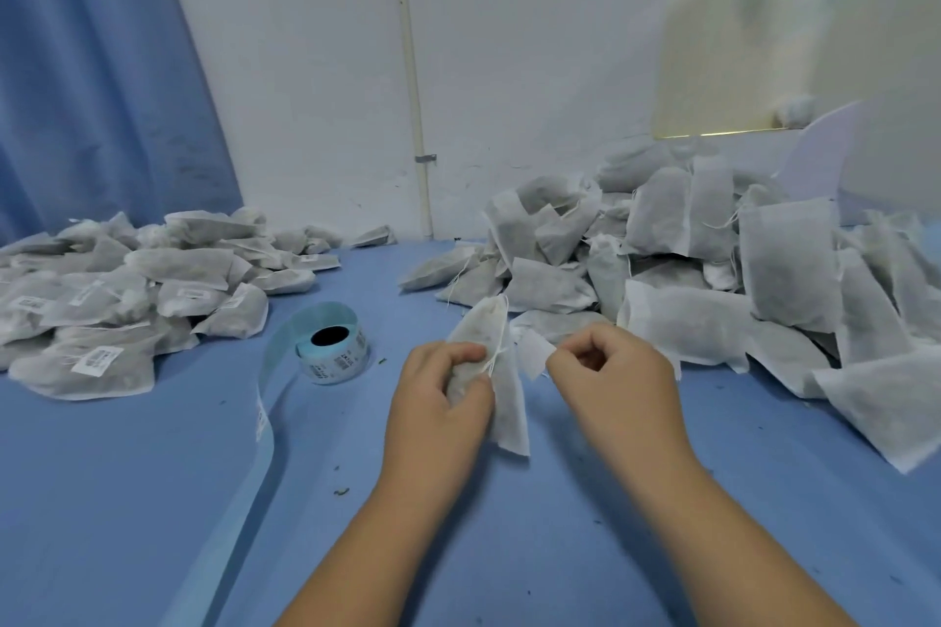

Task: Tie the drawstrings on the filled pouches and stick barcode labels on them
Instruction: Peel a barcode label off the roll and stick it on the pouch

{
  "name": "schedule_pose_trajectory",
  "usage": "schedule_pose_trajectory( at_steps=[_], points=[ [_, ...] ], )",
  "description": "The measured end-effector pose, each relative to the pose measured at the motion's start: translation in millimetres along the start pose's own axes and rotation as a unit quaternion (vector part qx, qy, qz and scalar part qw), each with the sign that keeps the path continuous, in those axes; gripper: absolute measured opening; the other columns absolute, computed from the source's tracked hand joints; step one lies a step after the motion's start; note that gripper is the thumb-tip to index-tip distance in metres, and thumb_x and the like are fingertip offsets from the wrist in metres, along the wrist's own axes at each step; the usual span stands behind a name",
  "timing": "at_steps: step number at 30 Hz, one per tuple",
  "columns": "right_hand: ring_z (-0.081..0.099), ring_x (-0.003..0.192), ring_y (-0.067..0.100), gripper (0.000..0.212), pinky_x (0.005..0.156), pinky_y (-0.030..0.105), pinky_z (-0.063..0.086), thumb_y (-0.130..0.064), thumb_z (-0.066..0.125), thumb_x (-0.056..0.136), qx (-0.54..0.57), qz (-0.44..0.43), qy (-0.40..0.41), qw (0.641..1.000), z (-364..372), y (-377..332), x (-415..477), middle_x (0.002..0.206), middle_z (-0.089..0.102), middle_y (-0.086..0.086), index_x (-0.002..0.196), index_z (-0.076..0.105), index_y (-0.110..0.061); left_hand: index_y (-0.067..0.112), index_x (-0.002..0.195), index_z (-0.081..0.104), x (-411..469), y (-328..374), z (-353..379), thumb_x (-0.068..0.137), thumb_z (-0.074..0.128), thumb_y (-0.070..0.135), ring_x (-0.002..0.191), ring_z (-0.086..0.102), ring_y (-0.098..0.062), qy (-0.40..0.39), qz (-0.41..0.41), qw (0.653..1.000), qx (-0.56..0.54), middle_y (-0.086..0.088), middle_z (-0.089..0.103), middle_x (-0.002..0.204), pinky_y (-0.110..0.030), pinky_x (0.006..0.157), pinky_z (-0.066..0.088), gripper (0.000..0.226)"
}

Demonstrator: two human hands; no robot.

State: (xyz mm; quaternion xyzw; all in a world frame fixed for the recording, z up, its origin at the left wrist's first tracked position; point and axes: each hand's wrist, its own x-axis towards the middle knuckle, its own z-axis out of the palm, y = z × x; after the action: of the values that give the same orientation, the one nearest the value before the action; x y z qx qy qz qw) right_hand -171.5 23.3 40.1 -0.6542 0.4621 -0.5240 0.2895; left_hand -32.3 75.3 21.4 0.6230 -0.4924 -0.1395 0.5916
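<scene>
Bare hands: left hand (442, 405), right hand (613, 384); smooth forearms, short fingers, nails seemingly trimmed short.

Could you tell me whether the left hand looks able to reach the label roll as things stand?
Probably yes: the label roll lies just left of the left hand on the table, with nothing between them, though that hand grips a pouch.

— Which one's in work?
— A white fabric pouch (506, 402) with dark filling, near centre, upright, its thin white drawstring (499, 346) hanging loose.
— The others?
— Labelled pouches (127, 290) heaped far left, unlabelled pouches (713, 260) far right, and a blue barcode-label roll (333, 351) between.
</scene>
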Motion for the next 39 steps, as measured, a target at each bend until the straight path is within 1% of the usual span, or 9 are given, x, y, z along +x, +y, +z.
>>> schedule_pose_trajectory(
  at_steps=[2, 4, 7, 17, 29, 33, 35, 37, 39],
  points=[
    [0.054, 0.058, 0.005, 0.011, 0.057, 0.029, 0.046, -0.020, 0.062, 0.070, -0.034, -0.002, 0.004, 0.999, 4, -1, -4, 0.060, 0.061, -0.013, 0.060, 0.060, -0.022, 0.028, 0.100, 0.067, -1, -2, 1, 0.086, 0.063, 0.007, 0.099, 0.053, 0.010, -0.001, 0.018, 1.000, 0.007, 0.016, 0.054, 0.110, -0.034, 0.090, 0.052, 0.025],
    [0.055, 0.062, 0.008, 0.011, 0.060, 0.033, 0.048, -0.022, 0.062, 0.070, -0.058, -0.009, 0.009, 0.998, 6, -2, -6, 0.060, 0.060, -0.009, 0.060, 0.059, -0.022, 0.031, 0.098, 0.065, -3, -3, 2, 0.085, 0.064, 0.007, 0.099, 0.050, 0.016, -0.004, 0.042, 0.999, 0.026, 0.015, 0.054, 0.111, -0.009, 0.086, 0.043, 0.027],
    [0.054, 0.063, 0.010, 0.014, 0.060, 0.033, 0.046, -0.023, 0.064, 0.071, -0.061, -0.017, -0.001, 0.998, 10, -3, -8, 0.060, 0.058, -0.009, 0.060, 0.058, -0.022, 0.032, 0.100, 0.064, -4, -5, 2, 0.085, 0.064, 0.008, 0.100, 0.048, 0.019, -0.012, 0.057, 0.997, 0.045, 0.016, 0.053, 0.112, 0.000, 0.078, 0.035, 0.028],
    [0.054, 0.068, 0.005, 0.010, 0.064, 0.027, 0.045, -0.020, 0.067, 0.072, -0.071, -0.068, -0.052, 0.994, 17, -5, -13, 0.065, 0.060, -0.011, 0.064, 0.062, -0.021, 0.036, 0.097, 0.061, -5, -5, 2, 0.083, 0.068, 0.015, 0.096, 0.050, 0.015, -0.022, 0.096, 0.992, 0.085, 0.018, 0.051, 0.107, -0.002, 0.074, 0.035, 0.027],
    [0.056, 0.071, 0.004, 0.020, 0.069, 0.023, 0.046, -0.013, 0.062, 0.076, -0.055, -0.074, -0.114, 0.989, 16, -6, -15, 0.078, 0.064, -0.012, 0.071, 0.065, -0.032, 0.031, 0.119, 0.058, -9, -3, 0, 0.076, 0.061, 0.032, 0.104, 0.044, 0.022, -0.070, 0.110, 0.988, 0.089, 0.022, 0.048, 0.118, 0.002, 0.081, 0.031, 0.043],
    [0.056, 0.077, 0.000, 0.023, 0.068, 0.011, 0.041, -0.013, 0.060, 0.079, -0.048, -0.076, -0.141, 0.986, 14, -6, -14, 0.086, 0.065, -0.012, 0.077, 0.069, -0.035, 0.035, 0.117, 0.053, -10, 1, 0, 0.070, 0.056, 0.026, 0.111, 0.042, 0.022, -0.082, 0.093, 0.991, 0.046, 0.016, 0.050, 0.124, 0.002, 0.088, 0.029, 0.048],
    [0.056, 0.079, 0.000, 0.028, 0.068, 0.006, 0.038, -0.009, 0.060, 0.080, -0.036, -0.084, -0.158, 0.983, 12, -7, -15, 0.088, 0.064, -0.013, 0.080, 0.071, -0.035, 0.041, 0.112, 0.052, -11, 1, 0, 0.069, 0.054, 0.026, 0.115, 0.048, 0.012, -0.075, 0.059, 0.995, -0.008, 0.013, 0.054, 0.124, -0.009, 0.098, 0.037, 0.046],
    [0.055, 0.080, 0.000, 0.034, 0.068, 0.006, 0.037, -0.004, 0.059, 0.081, -0.028, -0.107, -0.174, 0.978, 10, -9, -16, 0.087, 0.062, -0.012, 0.085, 0.074, -0.034, 0.041, 0.111, 0.053, -9, 1, 1, 0.077, 0.058, 0.031, 0.115, 0.058, -0.009, -0.056, 0.011, 0.996, -0.062, 0.009, 0.060, 0.120, -0.035, 0.101, 0.047, 0.035],
    [0.055, 0.079, 0.001, 0.040, 0.068, 0.008, 0.037, 0.002, 0.056, 0.080, -0.014, -0.129, -0.191, 0.973, 9, -13, -18, 0.085, 0.061, -0.009, 0.087, 0.076, -0.032, 0.037, 0.108, 0.053, -7, 1, -1, 0.091, 0.064, 0.034, 0.106, 0.061, -0.007, -0.013, -0.004, 0.997, -0.074, 0.011, 0.062, 0.113, -0.036, 0.095, 0.050, 0.020]
  ],
)
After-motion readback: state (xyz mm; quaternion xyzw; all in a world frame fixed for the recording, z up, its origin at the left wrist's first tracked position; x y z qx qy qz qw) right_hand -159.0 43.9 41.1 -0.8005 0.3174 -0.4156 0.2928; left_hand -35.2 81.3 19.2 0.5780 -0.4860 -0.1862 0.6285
